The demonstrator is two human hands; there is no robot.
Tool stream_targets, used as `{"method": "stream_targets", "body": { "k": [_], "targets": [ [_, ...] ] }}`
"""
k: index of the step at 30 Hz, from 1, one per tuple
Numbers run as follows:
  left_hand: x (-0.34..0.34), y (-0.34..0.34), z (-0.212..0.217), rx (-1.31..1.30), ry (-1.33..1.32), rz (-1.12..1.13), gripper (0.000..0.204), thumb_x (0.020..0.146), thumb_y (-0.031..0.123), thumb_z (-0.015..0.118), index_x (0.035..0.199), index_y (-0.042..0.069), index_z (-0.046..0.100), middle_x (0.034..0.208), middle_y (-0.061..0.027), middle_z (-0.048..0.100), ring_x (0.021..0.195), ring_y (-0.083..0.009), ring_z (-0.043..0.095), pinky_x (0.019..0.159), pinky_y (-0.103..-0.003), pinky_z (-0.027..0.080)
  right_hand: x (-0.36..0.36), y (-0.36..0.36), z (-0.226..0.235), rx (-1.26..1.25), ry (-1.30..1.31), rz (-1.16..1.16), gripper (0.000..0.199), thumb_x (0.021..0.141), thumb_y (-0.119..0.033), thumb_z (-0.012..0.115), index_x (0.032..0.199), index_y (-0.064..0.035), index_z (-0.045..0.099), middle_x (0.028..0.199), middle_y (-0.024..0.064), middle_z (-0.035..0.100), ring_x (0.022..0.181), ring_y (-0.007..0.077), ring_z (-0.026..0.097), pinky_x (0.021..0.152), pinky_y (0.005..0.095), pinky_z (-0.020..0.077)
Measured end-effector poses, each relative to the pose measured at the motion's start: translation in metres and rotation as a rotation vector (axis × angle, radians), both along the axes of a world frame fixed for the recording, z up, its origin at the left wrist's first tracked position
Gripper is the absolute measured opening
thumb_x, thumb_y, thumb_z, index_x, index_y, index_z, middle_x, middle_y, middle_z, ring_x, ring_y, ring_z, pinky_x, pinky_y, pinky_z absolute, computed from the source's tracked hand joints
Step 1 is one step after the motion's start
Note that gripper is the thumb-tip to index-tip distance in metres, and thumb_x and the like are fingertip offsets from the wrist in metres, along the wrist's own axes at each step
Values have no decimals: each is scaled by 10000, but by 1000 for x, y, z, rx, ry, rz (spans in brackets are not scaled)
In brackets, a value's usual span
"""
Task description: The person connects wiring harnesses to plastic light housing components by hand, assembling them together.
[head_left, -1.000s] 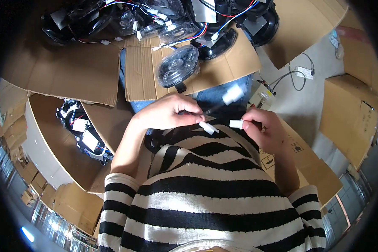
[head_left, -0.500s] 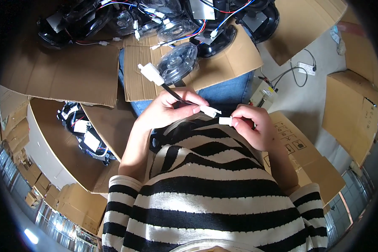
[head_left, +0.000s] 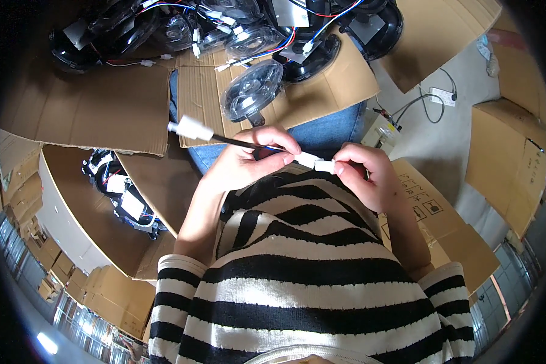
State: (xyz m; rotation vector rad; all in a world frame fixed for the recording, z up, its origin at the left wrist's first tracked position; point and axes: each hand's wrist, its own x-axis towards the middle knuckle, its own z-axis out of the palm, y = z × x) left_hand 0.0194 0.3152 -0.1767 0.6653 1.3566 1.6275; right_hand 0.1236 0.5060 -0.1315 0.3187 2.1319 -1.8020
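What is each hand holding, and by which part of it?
The left hand pinches a white cable connector by its left end; the right hand pinches a second white connector by its right end.

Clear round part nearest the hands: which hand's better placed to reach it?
Left, likely: left hand is nearer the clear round part; right hand sits farther off. Both hold white connectors.
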Motion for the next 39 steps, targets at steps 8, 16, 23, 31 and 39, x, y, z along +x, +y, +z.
{"method": "stream_targets", "body": {
  "k": [8, 16, 23, 31, 39],
  "targets": [
    [2, 3, 10, -138, 67, -7, 152, 721, -25, 546, 866, 16, 538, 826, -45, 533, 789, -124, 504, 723, -251, 394, -2, 3, 2, 6, -28, -32, 65, 750, -64, 501, 733, -7, 527, 548, 6, 474, 468, 35, 357, 417, 202, 272],
    [2, 3, 8, -119, 65, 6, 148, 729, -18, 546, 870, 25, 527, 810, -28, 508, 745, -90, 473, 663, -221, 377, -4, 5, 2, 15, -33, -23, 81, 756, -78, 494, 730, -8, 527, 532, -2, 453, 467, 37, 352, 420, 203, 273],
    [-1, -1, 1, -19, 63, -45, 195, 726, -25, 544, 908, 27, 500, 869, -36, 508, 812, -108, 487, 719, -238, 393, -5, 6, 2, 10, -12, -12, 79, 756, -77, 492, 736, -9, 528, 537, -1, 457, 471, 39, 357, 425, 203, 279],
    [4, 6, 5, -88, 86, 12, 184, 712, -27, 555, 876, 34, 499, 813, -23, 480, 753, -98, 464, 674, -232, 376, -5, 7, 2, 9, -48, -19, 72, 754, -73, 495, 742, -12, 532, 546, 0, 462, 472, 38, 362, 422, 201, 276],
    [2, 9, 12, -187, 48, -8, 167, 717, -19, 545, 870, 35, 507, 783, -22, 486, 736, -96, 463, 661, -227, 372, -5, 7, 0, 16, -21, -16, 76, 756, -77, 495, 742, -12, 530, 546, 1, 467, 466, 41, 366, 419, 203, 274]
  ]
}}
